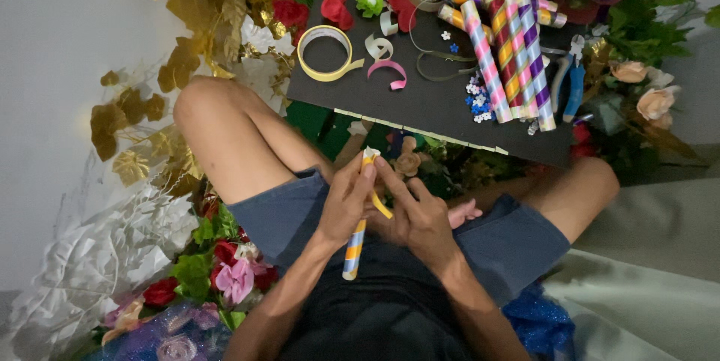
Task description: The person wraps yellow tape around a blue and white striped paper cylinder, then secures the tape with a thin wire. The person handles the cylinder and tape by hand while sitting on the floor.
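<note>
My left hand is closed around a paper tube striped in blue, orange and white, held upright over my lap. My right hand meets it from the right, with its fingers pinching the tube's top end and a yellow ribbon strip that runs off it. Both hands sit between my bent knees, just in front of the near edge of a dark board.
The board carries several striped tubes, a yellow tape roll, a pink ribbon curl, small blue and white beads and blue pliers. Gold leaves, white leaves and artificial flowers lie around me.
</note>
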